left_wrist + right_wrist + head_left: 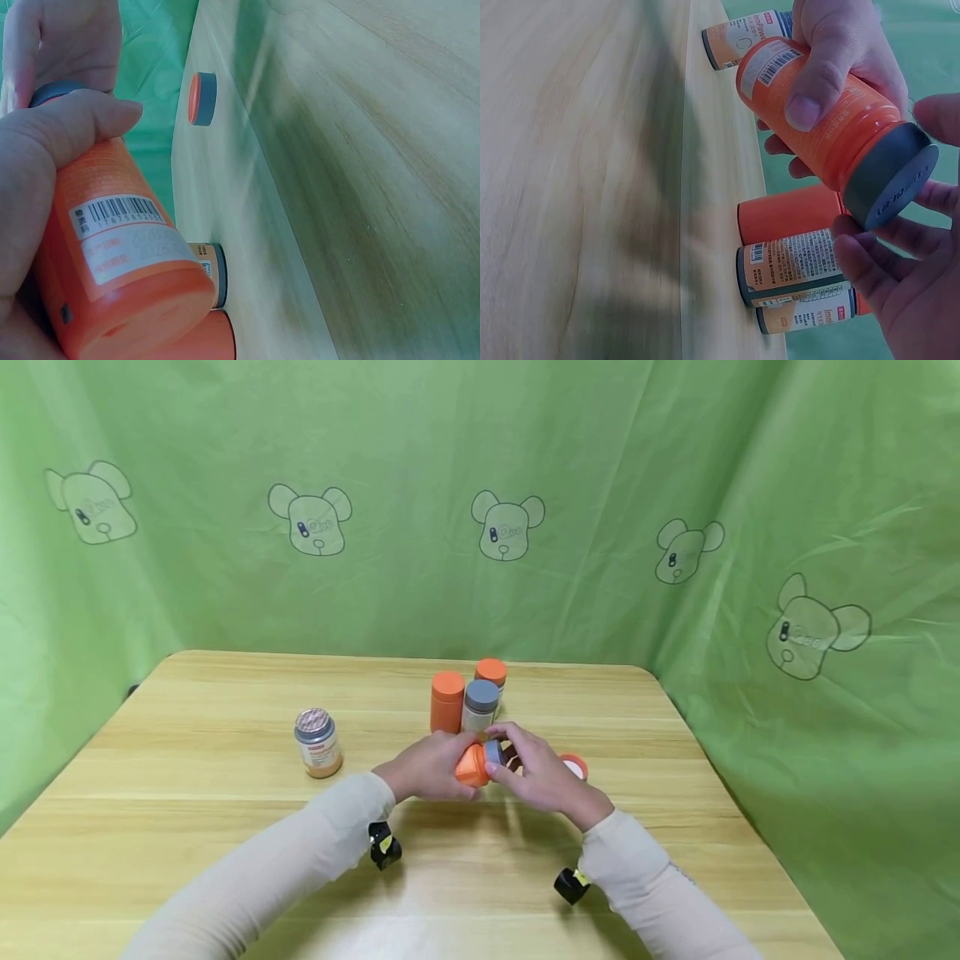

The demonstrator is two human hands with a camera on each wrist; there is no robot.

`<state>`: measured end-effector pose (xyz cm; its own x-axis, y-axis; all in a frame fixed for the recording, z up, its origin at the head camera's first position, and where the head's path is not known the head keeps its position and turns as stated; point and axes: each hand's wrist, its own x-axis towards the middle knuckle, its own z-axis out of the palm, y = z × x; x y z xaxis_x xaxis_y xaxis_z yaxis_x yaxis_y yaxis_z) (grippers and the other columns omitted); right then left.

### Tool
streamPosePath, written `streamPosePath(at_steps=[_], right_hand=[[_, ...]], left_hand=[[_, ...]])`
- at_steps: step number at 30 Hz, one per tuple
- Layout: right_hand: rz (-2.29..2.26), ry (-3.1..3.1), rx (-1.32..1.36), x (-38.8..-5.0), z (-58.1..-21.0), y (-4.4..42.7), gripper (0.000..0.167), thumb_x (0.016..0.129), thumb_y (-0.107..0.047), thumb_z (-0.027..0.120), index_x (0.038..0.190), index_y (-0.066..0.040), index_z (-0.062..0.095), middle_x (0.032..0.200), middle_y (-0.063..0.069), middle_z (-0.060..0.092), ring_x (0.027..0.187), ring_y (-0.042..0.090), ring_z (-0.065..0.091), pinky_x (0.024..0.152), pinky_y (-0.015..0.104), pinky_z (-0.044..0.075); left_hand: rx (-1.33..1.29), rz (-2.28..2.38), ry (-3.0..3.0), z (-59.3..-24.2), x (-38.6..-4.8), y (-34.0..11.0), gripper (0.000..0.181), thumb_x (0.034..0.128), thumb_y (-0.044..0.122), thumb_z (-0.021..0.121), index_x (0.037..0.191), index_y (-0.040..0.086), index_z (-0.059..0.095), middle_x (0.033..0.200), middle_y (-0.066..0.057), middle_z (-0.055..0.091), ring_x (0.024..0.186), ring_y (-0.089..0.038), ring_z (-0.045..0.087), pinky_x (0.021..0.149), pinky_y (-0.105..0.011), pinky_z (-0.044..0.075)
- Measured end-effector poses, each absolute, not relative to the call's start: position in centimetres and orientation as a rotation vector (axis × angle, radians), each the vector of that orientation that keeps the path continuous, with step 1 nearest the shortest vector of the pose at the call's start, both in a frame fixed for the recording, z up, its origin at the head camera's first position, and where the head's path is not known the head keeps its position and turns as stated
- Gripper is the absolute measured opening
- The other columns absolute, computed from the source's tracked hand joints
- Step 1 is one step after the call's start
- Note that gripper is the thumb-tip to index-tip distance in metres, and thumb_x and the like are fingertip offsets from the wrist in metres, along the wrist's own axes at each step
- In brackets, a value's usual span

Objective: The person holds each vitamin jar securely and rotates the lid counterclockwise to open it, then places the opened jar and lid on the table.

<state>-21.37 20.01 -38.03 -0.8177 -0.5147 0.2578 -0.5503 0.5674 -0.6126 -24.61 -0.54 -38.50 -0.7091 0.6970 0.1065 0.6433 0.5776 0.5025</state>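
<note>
My left hand [433, 767] grips an orange bottle [471, 766] around its body, its thumb laid along the side. The bottle is tilted, held above the table, with a barcode label showing in the left wrist view. Its dark grey cap [892, 176] points toward my right hand [542, 774], whose thumb and fingers pinch the cap's rim. Behind the hands stand an orange bottle with an orange lid [447, 703], a pale-labelled bottle with a grey lid [481, 697] and another orange-lidded bottle [491, 672]. The lower parts of these are partly hidden by the hands.
At the left of the wooden table [187, 843] stands a labelled bottle [318, 745] with a silvery, patterned top. A loose orange-rimmed lid [576, 765] with a white inside lies right of the hands, partly covered. Green curtains [420, 602] hang behind and at the right.
</note>
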Motion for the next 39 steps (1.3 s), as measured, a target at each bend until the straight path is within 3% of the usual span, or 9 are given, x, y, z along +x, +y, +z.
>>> streamPosePath(at_steps=[7, 20, 30, 39], right_hand=[[1.095, -2.752, 0.885, -21.33, -37.97, 20.02, 0.039, 0.103, -0.031, 0.046, 0.132, -0.005, 0.045, 0.112, 0.012, 0.061, 0.082, 0.019, 0.063, 0.072, 0.032, 0.052], [1.113, -2.753, 0.872, -21.23, -37.94, 20.03, 0.036, 0.1, -0.024, 0.054, 0.13, -0.007, 0.047, 0.111, 0.008, 0.06, 0.074, 0.009, 0.06, 0.068, 0.03, 0.051], [1.114, -2.739, 0.852, -21.12, -37.8, 20.28, 0.037, 0.099, -0.023, 0.054, 0.131, -0.005, 0.048, 0.113, 0.011, 0.059, 0.075, 0.018, 0.062, 0.067, 0.03, 0.051], [1.112, -2.74, 0.841, -21.1, -37.79, 20.76, 0.037, 0.1, -0.022, 0.054, 0.132, -0.005, 0.047, 0.113, 0.012, 0.06, 0.075, 0.019, 0.062, 0.067, 0.029, 0.051]], left_hand=[[1.161, 0.785, 2.701, -38.47, -24.54, -0.43, 0.054, 0.0738, 0.028, 0.082, 0.115, 0.009, 0.053, 0.084, 0.003, 0.058, 0.071, -0.01, 0.057, 0.063, -0.025, 0.048], [1.14, 0.76, 2.71, -38.37, -24.52, -0.43, 0.056, 0.0737, 0.03, 0.082, 0.117, 0.009, 0.054, 0.083, 0.003, 0.058, 0.07, -0.01, 0.057, 0.062, -0.025, 0.048], [1.137, 0.763, 2.703, -38.33, -24.58, -0.43, 0.061, 0.0742, 0.03, 0.082, 0.123, 0.009, 0.052, 0.086, 0.003, 0.059, 0.072, -0.01, 0.057, 0.065, -0.026, 0.048], [1.119, 0.778, 2.709, -38.43, -24.66, -0.74, 0.056, 0.0735, 0.028, 0.083, 0.117, 0.01, 0.053, 0.085, 0.002, 0.058, 0.072, -0.011, 0.057, 0.066, -0.028, 0.048]])
